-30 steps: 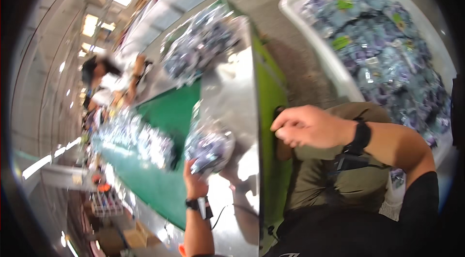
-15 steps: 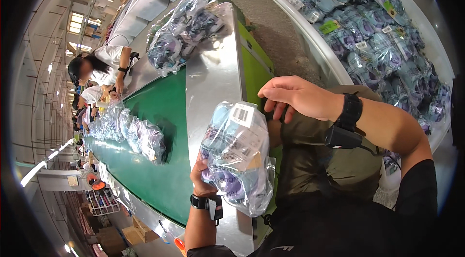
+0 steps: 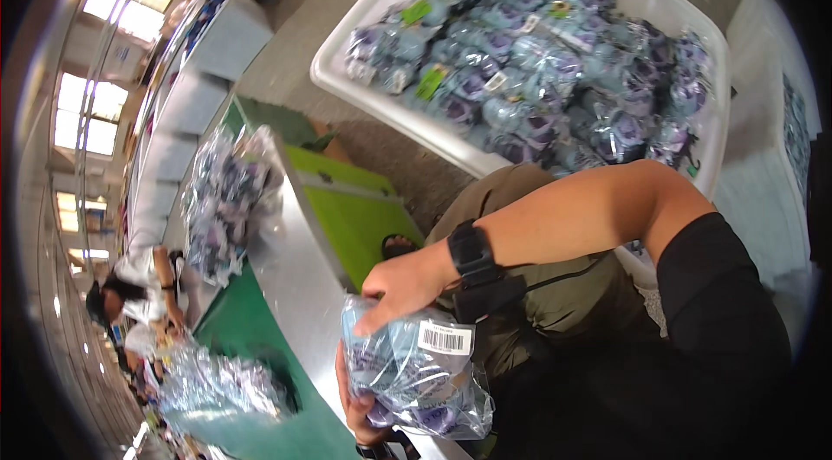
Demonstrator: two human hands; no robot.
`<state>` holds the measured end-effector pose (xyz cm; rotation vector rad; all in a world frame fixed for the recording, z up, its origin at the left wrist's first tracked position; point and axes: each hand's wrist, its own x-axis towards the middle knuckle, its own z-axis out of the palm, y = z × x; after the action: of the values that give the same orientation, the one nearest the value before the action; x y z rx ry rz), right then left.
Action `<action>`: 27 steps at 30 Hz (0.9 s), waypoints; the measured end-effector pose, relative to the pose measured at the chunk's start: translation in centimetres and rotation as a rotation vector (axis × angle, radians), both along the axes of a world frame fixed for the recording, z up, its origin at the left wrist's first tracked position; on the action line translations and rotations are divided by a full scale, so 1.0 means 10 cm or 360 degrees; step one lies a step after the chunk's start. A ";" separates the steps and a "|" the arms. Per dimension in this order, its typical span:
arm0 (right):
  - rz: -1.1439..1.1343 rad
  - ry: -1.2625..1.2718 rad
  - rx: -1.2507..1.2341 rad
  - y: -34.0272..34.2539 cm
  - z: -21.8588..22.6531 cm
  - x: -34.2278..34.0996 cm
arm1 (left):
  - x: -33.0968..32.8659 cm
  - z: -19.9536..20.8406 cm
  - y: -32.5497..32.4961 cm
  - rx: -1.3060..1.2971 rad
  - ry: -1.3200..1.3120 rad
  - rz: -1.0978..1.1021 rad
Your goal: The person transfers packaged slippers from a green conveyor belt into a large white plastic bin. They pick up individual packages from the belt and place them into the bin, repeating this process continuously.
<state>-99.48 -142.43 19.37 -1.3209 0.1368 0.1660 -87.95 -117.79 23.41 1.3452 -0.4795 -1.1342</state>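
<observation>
A clear plastic bag (image 3: 403, 365) packed with folded light blue and purple pieces, perhaps garments, is held up in front of my body. A white barcode label (image 3: 446, 337) sits on its upper right part. My left hand (image 3: 357, 412) is wrapped round the bag's lower left side, fingers partly behind it. From above, my right hand (image 3: 406, 285) grips the bag's top edge, thumb lying on the plastic and the other fingers mostly hidden. Black bands with small devices are on both wrists.
A large white tub (image 3: 347, 77) full of similar bags stands ahead to the right. At left, a green conveyor belt (image 3: 260, 321) carries bagged packs (image 3: 221, 378) beside a metal ledge (image 3: 290, 278). More bags (image 3: 227, 200) are heaped farther along. A person in white (image 3: 143, 282) works there.
My right hand has come down from the open air onto the bag's top. The bag has tilted and dropped lower in view. My view has swung right toward the tub.
</observation>
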 end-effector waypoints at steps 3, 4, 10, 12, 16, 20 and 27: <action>-0.0024 0.0020 -0.0054 -0.04 0.10 -0.13 | -0.11 0.04 -0.09 -0.0023 -0.0088 -0.0083; -0.0056 -0.0015 -0.0077 -0.07 0.11 -0.17 | -0.14 0.03 -0.12 -0.0043 -0.0110 -0.0101; -0.0577 -0.0090 -0.0148 -0.52 0.36 -0.59 | 0.01 -0.19 -0.08 -0.0315 -0.0149 -0.0014; -0.0862 -0.0104 -0.0129 -0.88 0.46 -0.83 | 0.06 -0.13 -0.13 -0.0292 -0.0237 -0.0083; -0.1819 -0.0123 -0.0494 -1.88 0.38 -1.41 | 0.30 -0.18 0.14 -0.0122 -0.0281 -0.0003; -0.2567 -0.0144 -0.0075 -2.87 -0.11 -2.16 | 0.38 -0.21 0.31 0.0027 -0.0316 0.0048; -0.2414 0.0245 0.0003 -2.76 -0.60 -2.25 | 0.64 -0.20 0.72 0.0197 -0.0459 0.0319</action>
<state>-121.94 -170.07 13.33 -0.9055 1.2000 -1.0146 -81.52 -110.61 21.39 1.6375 -0.4752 -0.8194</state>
